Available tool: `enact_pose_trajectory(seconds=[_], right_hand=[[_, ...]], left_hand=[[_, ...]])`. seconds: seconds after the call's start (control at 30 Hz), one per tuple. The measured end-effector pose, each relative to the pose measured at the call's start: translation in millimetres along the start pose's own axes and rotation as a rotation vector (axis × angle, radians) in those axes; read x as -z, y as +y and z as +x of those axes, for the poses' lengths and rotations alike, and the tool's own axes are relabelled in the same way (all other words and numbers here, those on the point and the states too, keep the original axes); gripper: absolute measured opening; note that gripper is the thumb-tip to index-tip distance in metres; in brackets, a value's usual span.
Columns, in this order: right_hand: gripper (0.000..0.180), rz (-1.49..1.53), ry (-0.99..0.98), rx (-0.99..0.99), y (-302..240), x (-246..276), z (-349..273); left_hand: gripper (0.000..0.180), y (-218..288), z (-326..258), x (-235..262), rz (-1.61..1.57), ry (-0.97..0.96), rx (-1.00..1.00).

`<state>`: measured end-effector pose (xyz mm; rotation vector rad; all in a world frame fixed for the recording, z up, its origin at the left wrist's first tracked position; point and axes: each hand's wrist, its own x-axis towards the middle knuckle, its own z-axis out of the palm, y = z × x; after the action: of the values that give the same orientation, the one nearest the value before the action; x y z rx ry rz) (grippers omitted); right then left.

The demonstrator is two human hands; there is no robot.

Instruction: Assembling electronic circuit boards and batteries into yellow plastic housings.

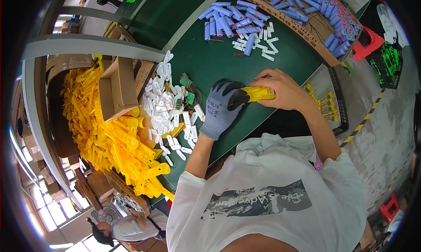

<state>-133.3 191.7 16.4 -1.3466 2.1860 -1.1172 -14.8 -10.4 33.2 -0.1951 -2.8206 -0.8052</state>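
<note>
My left hand (221, 106), in a grey glove with black fingertips, is closed on one end of a yellow plastic casing (259, 94). Bare, my right hand (284, 90) grips the casing's other end, fingers over its far side and thumb at its near side. The piece is held just above the green tabletop (215, 61); whether anything sits inside it I cannot tell. Left of the glove lies a heap of white plastic parts (162, 105), with a small green circuit board (190, 97) and thin red wires at its edge.
Yellow casings (118, 138) pile up at the left around an open cardboard box (117, 92). Blue cylindrical cells (226, 22) and white strips (268, 46) lie at the far side. A carton of cells (322, 44) borders the far right; a black crate (340, 107) stands below.
</note>
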Motion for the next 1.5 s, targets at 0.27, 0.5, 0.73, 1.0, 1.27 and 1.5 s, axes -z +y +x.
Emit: enact_pose_trajectory(seconds=[0.27,0.5,0.73,1.0,1.27,1.5], right_hand=[[0.037,0.079,-0.069,-0.011,-4,10,12],[0.03,-0.351,0.17,0.135,-5,35,64],[0.024,-0.698,-0.038,0.301,18,32,101],[0.025,0.121,0.285,0.246,-33,18,60],[0.025,-0.082,0.109,0.269,-16,-23,44],[0.024,0.158,0.108,0.137,-6,-32,36]], left_hand=[[0.024,-26,-18,-8,-0.065,0.135,-0.068],[0.022,-33,-22,-17,-0.092,0.275,-0.044],[0.027,-33,-29,-21,-0.081,0.337,0.012],[0.036,-35,-32,-15,-0.08,0.298,-0.002],[0.027,-34,-31,-19,-0.164,0.293,0.055],[0.023,-31,-31,-12,-0.212,0.29,0.023]])
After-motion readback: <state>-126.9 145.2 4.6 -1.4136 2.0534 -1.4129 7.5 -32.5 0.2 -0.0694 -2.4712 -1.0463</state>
